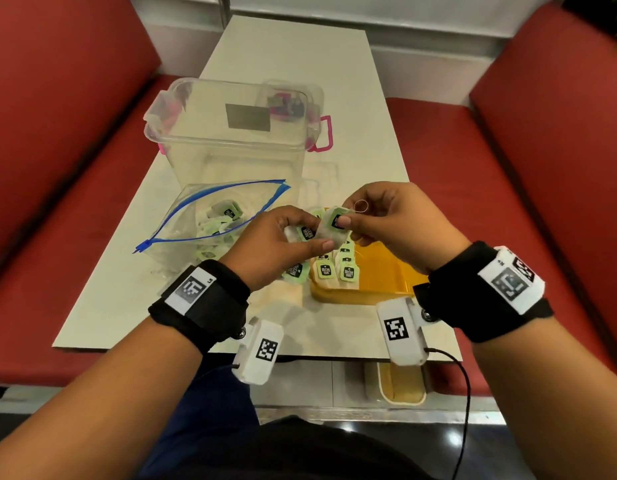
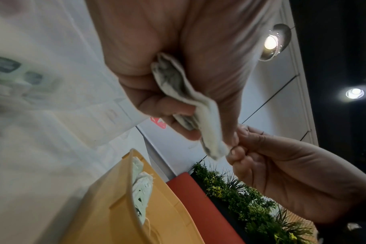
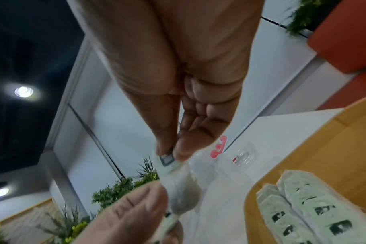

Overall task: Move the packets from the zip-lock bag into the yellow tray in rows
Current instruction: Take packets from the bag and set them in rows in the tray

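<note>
- Left hand [image 1: 279, 244]: nearest the head camera, raised above the bench [image 1: 127, 271]; fingers [image 2: 157, 105] curled round a small bunch of packets [image 2: 178, 85], thumb pressing them against the forefinger.
- Right hand [image 1: 386, 220]: thumb and forefinger clamped on one packet [image 1: 334, 225] at its printed tag end, drawing it from the bunch; a loop of thread [image 1: 361, 205] stands above the pinch.
- Packets, handling (judged): very light, soft paper pouches with loose fill; they crumple easily, tear if tugged and threads may tangle. Best taken flat at the pouch edge or by the stiffer green tag, one at a time.
- Yellow tray [image 1: 386, 271]: on the bench below the hands; packets in tray [image 1: 338, 270] lie in two short rows along its left side, the rest bare.
- Zip-lock bag [image 1: 210, 216]: open, left of the tray, more packets inside.
- Clear lidded box [image 1: 238, 133]: behind the bag, pink latches.
</note>
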{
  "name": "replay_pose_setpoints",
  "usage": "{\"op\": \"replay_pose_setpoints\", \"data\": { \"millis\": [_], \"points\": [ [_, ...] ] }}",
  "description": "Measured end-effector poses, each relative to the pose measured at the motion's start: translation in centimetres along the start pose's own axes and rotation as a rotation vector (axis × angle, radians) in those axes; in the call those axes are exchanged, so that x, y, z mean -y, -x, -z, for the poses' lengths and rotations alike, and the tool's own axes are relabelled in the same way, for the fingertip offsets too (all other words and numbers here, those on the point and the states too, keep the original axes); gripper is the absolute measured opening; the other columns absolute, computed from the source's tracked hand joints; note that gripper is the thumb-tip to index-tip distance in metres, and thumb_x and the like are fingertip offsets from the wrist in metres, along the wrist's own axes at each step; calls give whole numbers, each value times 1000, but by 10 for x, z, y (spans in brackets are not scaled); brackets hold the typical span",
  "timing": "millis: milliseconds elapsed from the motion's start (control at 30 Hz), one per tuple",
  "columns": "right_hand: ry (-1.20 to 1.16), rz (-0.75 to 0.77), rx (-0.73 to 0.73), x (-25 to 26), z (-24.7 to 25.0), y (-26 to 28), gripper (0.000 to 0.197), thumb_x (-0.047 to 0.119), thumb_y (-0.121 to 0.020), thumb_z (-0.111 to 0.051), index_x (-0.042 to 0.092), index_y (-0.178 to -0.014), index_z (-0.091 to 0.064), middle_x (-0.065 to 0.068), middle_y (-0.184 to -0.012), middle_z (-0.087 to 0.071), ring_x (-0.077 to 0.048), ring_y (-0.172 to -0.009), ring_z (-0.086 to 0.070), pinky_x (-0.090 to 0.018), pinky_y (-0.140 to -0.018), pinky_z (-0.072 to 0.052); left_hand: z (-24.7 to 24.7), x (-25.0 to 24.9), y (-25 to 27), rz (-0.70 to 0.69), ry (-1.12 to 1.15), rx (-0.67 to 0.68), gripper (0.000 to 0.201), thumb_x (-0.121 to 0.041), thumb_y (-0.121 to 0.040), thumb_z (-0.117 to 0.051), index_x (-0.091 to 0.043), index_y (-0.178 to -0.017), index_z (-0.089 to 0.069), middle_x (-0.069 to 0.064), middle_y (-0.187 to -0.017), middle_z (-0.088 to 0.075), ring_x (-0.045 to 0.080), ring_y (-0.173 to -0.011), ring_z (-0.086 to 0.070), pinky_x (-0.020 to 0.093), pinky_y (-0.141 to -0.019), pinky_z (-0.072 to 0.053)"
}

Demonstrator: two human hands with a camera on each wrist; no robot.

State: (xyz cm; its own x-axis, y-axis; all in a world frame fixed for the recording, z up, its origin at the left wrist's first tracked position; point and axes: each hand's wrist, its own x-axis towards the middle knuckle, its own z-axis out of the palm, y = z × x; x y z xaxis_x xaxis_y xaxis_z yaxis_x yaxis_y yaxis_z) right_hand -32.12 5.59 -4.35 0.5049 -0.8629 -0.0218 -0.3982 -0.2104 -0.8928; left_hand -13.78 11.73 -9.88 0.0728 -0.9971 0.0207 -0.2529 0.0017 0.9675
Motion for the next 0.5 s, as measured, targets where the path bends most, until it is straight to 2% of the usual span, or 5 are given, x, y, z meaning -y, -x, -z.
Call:
{"op": "replay_pose_setpoints", "data": {
  "millis": [67, 133, 267, 367, 500],
  "points": [
    [-144, -33, 23, 1, 4, -1, 9, -1, -85, -66, -5, -93, -65, -19, -78, -63, -17, -62, -63, -24, -59, -58, -1, 2, -3, -29, -41, -49, 26, -28, -75, -81, -15, -96, -72, -4, -96, -71, 9, -90, -67, 30, -80, -54],
    [-191, -57, 36, -1, 8, -2, 8, -2, -88, -62, -4, -95, -64, -18, -81, -66, -17, -65, -67, -25, -64, -60, -3, 3, -4, -39, -30, -99, 20, -27, -76, -80, -17, -92, -72, -6, -94, -70, 7, -91, -65, 29, -82, -52],
    [-259, -82, 45, -6, 12, -1, 7, -1, -91, -58, -3, -97, -62, -26, -92, -67, -22, -73, -70, -28, -68, -61, -5, 4, -8, -33, -3, -99, 21, -28, -72, -83, -27, -88, -70, -11, -93, -68, 3, -86, -64, 26, -77, -52],
    [-267, -86, 59, -9, 13, -2, 7, -1, -91, -58, -2, -96, -62, -28, -95, -66, -24, -77, -69, -29, -69, -61, -9, 5, -12, -32, -14, -97, 20, -27, -72, -83, -25, -87, -69, -11, -89, -67, -1, -79, -61, 20, -73, -47],
    [-80, -39, -15, -11, 17, -5, 7, 4, -88, -65, 4, -94, -67, -27, -91, -67, -19, -73, -66, -25, -63, -59, -13, 10, -15, -48, -58, -108, 20, -23, -74, -82, -17, -90, -71, -5, -93, -68, 0, -83, -62, 13, -74, -46]
  ]
}}
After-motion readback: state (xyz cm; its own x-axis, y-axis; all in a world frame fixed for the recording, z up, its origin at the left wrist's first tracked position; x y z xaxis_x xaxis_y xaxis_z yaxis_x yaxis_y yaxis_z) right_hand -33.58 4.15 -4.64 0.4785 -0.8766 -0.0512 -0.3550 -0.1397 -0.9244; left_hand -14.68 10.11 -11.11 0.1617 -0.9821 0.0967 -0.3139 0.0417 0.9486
